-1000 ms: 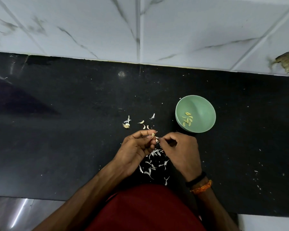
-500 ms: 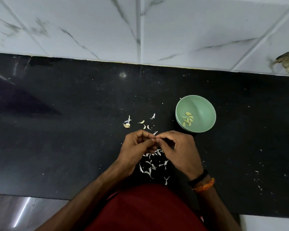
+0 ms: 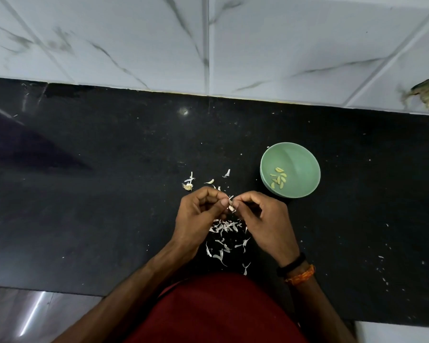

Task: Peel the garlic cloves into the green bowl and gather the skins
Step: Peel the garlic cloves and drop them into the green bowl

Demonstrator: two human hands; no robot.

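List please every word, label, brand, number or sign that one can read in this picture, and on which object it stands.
None can be read: no text shows on the green bowl, the black counter, the tiled wall or the wrist bands.

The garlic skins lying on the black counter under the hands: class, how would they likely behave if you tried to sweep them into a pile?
The garlic skins look thin, curled and papery, so probably very light and floppy. They lie scattered loosely over the black counter, so a push may make them scatter or drift rather than slide together. Being flat flakes, they are unlikely to roll.
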